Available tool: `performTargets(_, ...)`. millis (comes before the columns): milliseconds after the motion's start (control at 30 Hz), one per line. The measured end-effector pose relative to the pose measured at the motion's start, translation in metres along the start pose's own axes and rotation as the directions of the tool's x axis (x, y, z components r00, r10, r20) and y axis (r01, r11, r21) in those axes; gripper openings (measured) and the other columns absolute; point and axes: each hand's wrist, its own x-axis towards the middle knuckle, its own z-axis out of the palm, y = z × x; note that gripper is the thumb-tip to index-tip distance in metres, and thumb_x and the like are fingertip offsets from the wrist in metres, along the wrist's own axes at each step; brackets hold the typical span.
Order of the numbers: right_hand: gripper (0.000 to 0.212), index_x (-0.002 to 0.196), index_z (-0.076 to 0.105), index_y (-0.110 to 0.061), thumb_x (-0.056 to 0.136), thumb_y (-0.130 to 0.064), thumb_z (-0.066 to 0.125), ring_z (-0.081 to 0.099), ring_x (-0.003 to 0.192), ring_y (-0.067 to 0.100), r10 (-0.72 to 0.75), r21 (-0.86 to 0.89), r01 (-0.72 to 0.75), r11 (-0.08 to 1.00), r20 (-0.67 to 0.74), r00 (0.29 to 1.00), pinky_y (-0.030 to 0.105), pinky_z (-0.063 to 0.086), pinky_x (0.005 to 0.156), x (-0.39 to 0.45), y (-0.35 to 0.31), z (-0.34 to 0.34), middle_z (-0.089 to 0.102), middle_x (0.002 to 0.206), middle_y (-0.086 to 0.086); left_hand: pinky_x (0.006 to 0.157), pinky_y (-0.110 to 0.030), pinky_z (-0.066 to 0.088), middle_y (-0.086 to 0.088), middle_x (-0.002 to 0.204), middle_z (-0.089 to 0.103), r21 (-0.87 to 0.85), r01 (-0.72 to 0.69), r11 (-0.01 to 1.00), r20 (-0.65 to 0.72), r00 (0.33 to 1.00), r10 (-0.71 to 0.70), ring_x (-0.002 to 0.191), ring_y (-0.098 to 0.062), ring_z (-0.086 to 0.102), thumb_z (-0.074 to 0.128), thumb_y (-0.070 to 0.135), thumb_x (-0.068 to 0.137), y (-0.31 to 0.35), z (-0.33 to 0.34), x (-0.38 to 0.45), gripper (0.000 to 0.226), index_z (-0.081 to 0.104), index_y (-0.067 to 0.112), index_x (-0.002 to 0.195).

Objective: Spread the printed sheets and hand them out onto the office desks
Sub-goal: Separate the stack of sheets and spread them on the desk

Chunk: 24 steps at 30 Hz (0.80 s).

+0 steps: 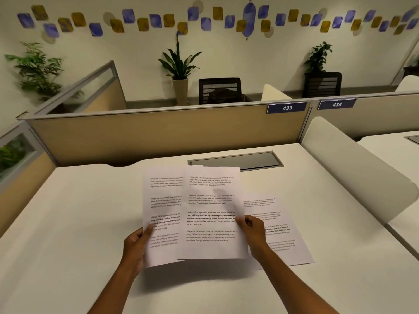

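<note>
Two printed sheets are held above the white desk (68, 223), fanned apart so that they overlap along one long edge. The left sheet (162, 214) is gripped at its left edge by the left hand (136, 243), whose thumb is pressed on the printed face with the fingers closed behind the paper. The front sheet (212, 211) is pinched at its right edge by the right hand (251, 227), thumb on top and fingers curled underneath. The front sheet partly covers the right side of the left sheet.

A third sheet (278, 232) is laid flat on the desk, to the right of the held pair and partly hidden behind the right hand and forearm. All three sheets carry blocks of black text.

A grey cable hatch (235, 160) is set into the desk just beyond the top edges of the held sheets. Behind the hatch the desk is bounded by a beige partition (158, 132), on which a blue number plate (287, 107) reading 435 is mounted. A rounded white side divider (353, 168) is fitted at the right side of the desk.
</note>
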Motion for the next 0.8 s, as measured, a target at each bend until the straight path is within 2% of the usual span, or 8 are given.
performTargets(100,0.039,0.067,0.059,-0.002,0.085,-0.034,0.070,0.048,0.061,0.015,0.039,0.017,-0.038,0.999,-0.007,0.999,0.032,0.038,0.059,-0.008,0.009,0.019,0.056,0.061,0.002,0.090,-0.050,0.053,-0.023,0.105,0.071,0.009,0.008,1.000,-0.043,0.999,-0.008,0.091,-0.036,0.068,0.068,0.020,0.087,0.005,-0.040,0.013,0.019,0.070,0.004,0.097)
performTargets(167,0.036,0.071,0.064,-0.001,0.086,-0.033,0.070,0.052,0.062,0.015,0.063,0.012,-0.063,0.998,-0.009,0.998,0.033,0.041,0.060,-0.014,0.014,0.033,0.061,0.064,0.004,0.086,-0.045,0.056,-0.022,0.105,0.071,0.008,0.006,1.000,-0.076,0.997,-0.006,0.092,-0.036,0.068,0.068,0.021,0.087,0.010,-0.066,0.019,0.017,0.070,0.006,0.096)
performTargets(300,0.037,0.066,0.061,-0.002,0.086,-0.033,0.069,0.052,0.062,0.017,0.106,-0.041,-0.106,0.993,-0.013,0.994,0.032,0.041,0.060,-0.024,0.019,0.054,0.059,0.063,0.005,0.069,-0.034,0.060,-0.021,0.106,0.068,-0.028,0.009,1.000,-0.126,0.992,-0.012,0.090,-0.035,0.066,0.068,0.019,0.087,0.016,-0.114,0.030,0.014,0.069,0.007,0.095)
performTargets(433,0.033,0.063,0.059,-0.012,0.089,-0.030,0.066,0.054,0.059,0.018,0.126,-0.134,-0.127,0.983,-0.018,0.992,0.029,0.041,0.058,-0.037,0.016,0.067,0.063,0.064,0.012,0.069,-0.035,0.059,-0.022,0.111,0.066,-0.064,0.007,0.998,-0.165,0.986,-0.018,0.088,-0.031,0.065,0.067,0.017,0.088,0.020,-0.157,0.039,0.026,0.065,0.002,0.109)
performTargets(533,0.033,0.061,0.054,-0.013,0.091,-0.024,0.064,0.055,0.058,0.018,0.117,-0.193,-0.119,0.974,-0.022,0.993,0.027,0.040,0.057,-0.043,0.015,0.073,0.061,0.063,0.008,0.082,-0.043,0.056,-0.022,0.117,0.065,-0.077,0.022,0.997,-0.189,0.981,-0.036,0.095,-0.033,0.064,0.067,0.019,0.088,0.023,-0.184,0.042,0.031,0.063,0.001,0.113)
performTargets(700,0.036,0.059,0.048,-0.016,0.091,-0.020,0.063,0.056,0.061,0.020,0.100,-0.318,-0.109,0.942,-0.045,0.994,0.019,0.035,0.052,-0.046,0.016,0.078,0.055,0.062,-0.001,0.066,-0.036,0.060,-0.015,0.107,0.068,-0.108,0.023,0.994,-0.185,0.982,-0.043,0.089,-0.028,0.065,0.065,0.016,0.089,0.027,-0.209,0.042,0.038,0.060,-0.003,0.121)
performTargets(767,0.034,0.062,0.047,-0.018,0.091,-0.021,0.064,0.053,0.065,0.021,0.091,-0.357,-0.108,0.928,-0.064,0.994,0.018,0.035,0.055,-0.044,0.015,0.081,0.052,0.067,-0.001,0.064,-0.034,0.060,-0.013,0.102,0.068,-0.114,0.025,0.993,-0.182,0.982,-0.045,0.087,-0.028,0.065,0.064,0.015,0.090,0.028,-0.213,0.041,0.037,0.060,-0.003,0.121)
performTargets(800,0.028,0.067,0.052,-0.015,0.091,-0.021,0.065,0.054,0.070,0.021,0.091,-0.376,-0.113,0.920,-0.078,0.993,0.020,0.038,0.060,-0.043,0.015,0.083,0.055,0.073,0.001,0.063,-0.033,0.060,-0.012,0.101,0.068,-0.116,0.025,0.993,-0.183,0.982,-0.046,0.086,-0.027,0.065,0.064,0.015,0.090,0.027,-0.214,0.040,0.036,0.060,-0.003,0.121)
